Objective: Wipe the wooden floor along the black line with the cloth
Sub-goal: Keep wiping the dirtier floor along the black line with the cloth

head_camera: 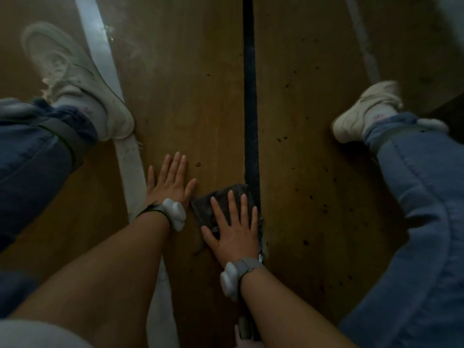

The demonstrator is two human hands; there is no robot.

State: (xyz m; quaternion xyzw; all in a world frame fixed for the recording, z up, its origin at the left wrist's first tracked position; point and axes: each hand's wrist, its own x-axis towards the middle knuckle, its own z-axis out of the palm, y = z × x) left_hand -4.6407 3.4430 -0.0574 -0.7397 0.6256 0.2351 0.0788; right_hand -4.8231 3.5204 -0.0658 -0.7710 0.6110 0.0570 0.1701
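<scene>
A black line point(250, 101) runs straight up the middle of the wooden floor point(190, 96). A dark grey cloth point(216, 199) lies crumpled on the floor against the line's left edge. My right hand point(233, 227) lies flat on the cloth with fingers spread, pressing it down. My left hand point(170, 182) rests flat on the bare wood just left of the cloth, fingers apart, holding nothing. Both wrists wear grey bands with white sensor units.
A white line point(130, 167) curves along the floor to the left of my left hand. My legs in blue jeans and white sneakers point(75, 79) point(361, 109) are spread to either side. Dark specks dot the wood right of the black line.
</scene>
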